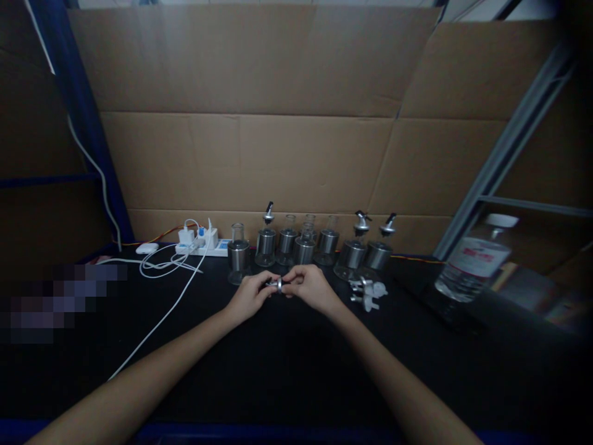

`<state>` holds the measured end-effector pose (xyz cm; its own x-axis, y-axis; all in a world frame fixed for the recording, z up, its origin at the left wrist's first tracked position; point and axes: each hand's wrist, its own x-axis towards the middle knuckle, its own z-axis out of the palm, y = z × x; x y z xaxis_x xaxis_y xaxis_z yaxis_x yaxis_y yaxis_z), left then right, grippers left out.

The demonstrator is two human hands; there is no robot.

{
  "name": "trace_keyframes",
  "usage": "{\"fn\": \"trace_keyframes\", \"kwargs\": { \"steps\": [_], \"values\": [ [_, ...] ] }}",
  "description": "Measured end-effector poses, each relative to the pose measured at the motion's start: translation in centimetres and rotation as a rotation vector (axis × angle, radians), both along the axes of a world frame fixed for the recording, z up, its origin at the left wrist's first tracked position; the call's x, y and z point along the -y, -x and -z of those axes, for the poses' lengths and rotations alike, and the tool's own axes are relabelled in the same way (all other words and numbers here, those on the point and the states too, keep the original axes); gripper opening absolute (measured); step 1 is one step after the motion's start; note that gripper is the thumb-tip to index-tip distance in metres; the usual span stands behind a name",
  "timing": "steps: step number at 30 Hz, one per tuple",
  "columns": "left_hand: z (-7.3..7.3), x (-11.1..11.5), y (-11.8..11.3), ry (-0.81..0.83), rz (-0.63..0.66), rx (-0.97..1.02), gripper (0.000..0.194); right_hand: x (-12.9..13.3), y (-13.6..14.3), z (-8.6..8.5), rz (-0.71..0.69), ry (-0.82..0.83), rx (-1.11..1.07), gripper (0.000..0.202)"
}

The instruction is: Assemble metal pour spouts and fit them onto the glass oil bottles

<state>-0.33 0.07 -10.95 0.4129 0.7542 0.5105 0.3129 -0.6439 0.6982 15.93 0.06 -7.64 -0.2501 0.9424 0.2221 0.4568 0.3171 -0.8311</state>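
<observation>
Between my two hands is a small metal pour spout [280, 285], held low over the black table [287, 371]. My left hand [251, 295] pinches its dark end, and the fingers of my right hand [307, 286] close on its other side. Just behind them stand several glass bottles with steel sleeves, one open-topped bottle [239, 253] nearest my left hand. Three bottles carry pour spouts: one at the back [266, 242] and two at the right [354, 253] [377, 254]. Clear and silvery small parts [368, 292] lie right of my right hand.
A white power strip [215, 248] with plugs and loose white cables [171, 309] is at the left. At the right stands a large water bottle [473, 262]. Cardboard panels [250, 161] rise behind the table, between a blue post [88, 117] and a grey post [504, 142].
</observation>
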Motion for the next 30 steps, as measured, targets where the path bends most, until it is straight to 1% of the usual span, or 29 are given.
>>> {"fn": "trace_keyframes", "kwargs": {
  "steps": [3,6,8,11,13,16,18,20,22,25,30],
  "values": [
    [-0.4,0.6,-0.1,-0.086,-0.021,-0.031,0.021,0.0,0.2,0.2,0.050,0.083,-0.103,0.015],
    [-0.6,0.7,-0.2,-0.106,-0.032,-0.025,0.021,-0.1,0.3,0.4,0.034,0.183,-0.283,0.017],
    [-0.4,0.4,-0.2,-0.063,-0.054,0.017,0.022,-0.2,0.2,0.4,-0.017,0.226,-0.394,0.018],
    [0.1,-0.5,-0.1,0.100,-0.044,0.143,0.026,-0.4,-0.2,0.1,-0.103,0.229,-0.450,0.024],
    [0.3,-1.0,0.0,0.218,0.002,0.222,0.030,-0.4,-0.6,-0.2,-0.141,0.165,-0.386,0.027],
    [0.5,-1.4,0.1,0.345,0.083,0.286,0.033,-0.2,-0.8,-0.7,-0.151,-0.065,-0.161,0.024],
    [0.6,-1.4,0.2,0.401,0.131,0.305,0.033,0.0,-0.8,-0.9,-0.141,-0.210,-0.017,0.017],
    [0.6,-1.4,0.2,0.420,0.155,0.307,0.032,0.2,-0.6,-1.0,-0.127,-0.259,0.036,0.014],
    [0.7,-1.3,0.2,0.392,0.143,0.288,0.031,0.2,-0.5,-0.9,-0.120,-0.223,0.007,0.012],
    [0.6,-1.1,0.3,0.305,0.086,0.236,0.031,0.1,-0.3,-0.6,-0.117,-0.130,-0.094,0.012],
    [0.2,-0.3,0.2,0.091,-0.015,0.149,0.025,0.0,-0.1,-0.2,-0.094,0.017,-0.227,0.014]
  ]
}}
